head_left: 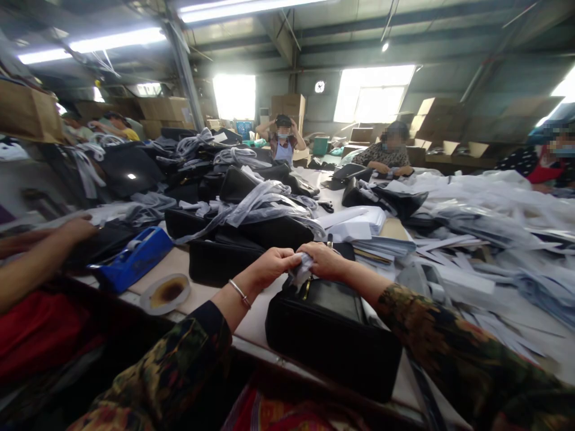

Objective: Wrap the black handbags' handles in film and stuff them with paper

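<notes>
A black bag (332, 341) lies on the table right in front of me, with gold-coloured metal on its top. Above its far left corner, a crumpled piece of white wrapping (302, 269) is pinched between my two hands. My left hand (274, 265), with a bangle at the wrist, grips it from the left. From the right, my right hand (321, 261) has its fingers closed on the same wrapping. The two hands meet at the fingertips.
A blue tape dispenser (135, 257) and a tape roll (165, 294) are at the left, near a neighbour's arms (49, 257). Black bags with wrapped straps (265, 200) are heaped ahead. Paper stacks (381, 245) and white wrapping (485, 197) cover the right. Other people sit across the table.
</notes>
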A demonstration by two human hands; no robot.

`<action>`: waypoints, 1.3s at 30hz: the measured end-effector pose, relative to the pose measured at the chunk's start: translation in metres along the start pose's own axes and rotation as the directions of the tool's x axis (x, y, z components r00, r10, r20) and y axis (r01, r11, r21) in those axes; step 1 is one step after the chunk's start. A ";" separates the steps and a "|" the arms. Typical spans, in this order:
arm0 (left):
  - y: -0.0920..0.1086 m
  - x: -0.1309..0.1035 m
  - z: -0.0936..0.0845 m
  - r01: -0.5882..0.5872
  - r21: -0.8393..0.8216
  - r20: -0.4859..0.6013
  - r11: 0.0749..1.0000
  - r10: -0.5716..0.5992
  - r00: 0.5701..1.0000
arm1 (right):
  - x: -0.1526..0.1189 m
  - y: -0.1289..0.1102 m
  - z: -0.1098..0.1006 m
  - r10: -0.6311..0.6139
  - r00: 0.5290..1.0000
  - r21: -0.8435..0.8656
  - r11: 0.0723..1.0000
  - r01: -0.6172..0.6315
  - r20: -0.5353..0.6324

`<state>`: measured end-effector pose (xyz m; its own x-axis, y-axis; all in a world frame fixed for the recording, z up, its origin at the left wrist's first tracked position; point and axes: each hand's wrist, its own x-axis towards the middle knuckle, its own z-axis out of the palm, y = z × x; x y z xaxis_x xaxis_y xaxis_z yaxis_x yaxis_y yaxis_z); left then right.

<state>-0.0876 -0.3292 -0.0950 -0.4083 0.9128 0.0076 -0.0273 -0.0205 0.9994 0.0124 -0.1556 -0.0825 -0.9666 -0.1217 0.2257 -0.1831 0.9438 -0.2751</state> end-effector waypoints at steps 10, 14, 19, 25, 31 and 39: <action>-0.003 0.026 0.007 0.174 0.040 -0.050 0.984 -0.172 0.984 | 0.001 0.019 0.009 0.028 0.999 -0.118 0.993 -0.031 -0.028; -0.012 0.031 0.009 0.234 -0.154 -0.116 0.960 -0.253 0.961 | -0.007 0.021 -0.002 0.030 0.997 -0.026 0.999 -0.032 -0.071; -0.026 0.027 0.005 0.216 -0.219 -0.141 0.952 -0.250 0.958 | -0.027 0.008 -0.013 0.618 0.785 0.721 0.521 -0.457 0.050; -0.025 0.021 0.021 0.180 -0.006 -0.117 0.984 -0.179 0.977 | -0.023 -0.021 -0.012 0.618 0.583 0.753 -0.024 -0.657 0.528; -0.008 0.025 0.032 -0.070 0.573 0.055 0.816 0.047 0.997 | -0.022 -0.040 -0.004 0.664 0.484 0.758 -0.197 -0.622 0.570; -0.008 0.019 0.039 -0.043 0.588 -0.039 0.807 0.081 0.996 | -0.030 -0.037 0.000 0.782 0.475 0.862 -0.148 -0.486 0.402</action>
<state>-0.0600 -0.2955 -0.1013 -0.4444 0.8916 0.0875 0.5323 0.1843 0.8262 0.0481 -0.1871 -0.0791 -0.6751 0.5569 -0.4839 0.3417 -0.3453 -0.8741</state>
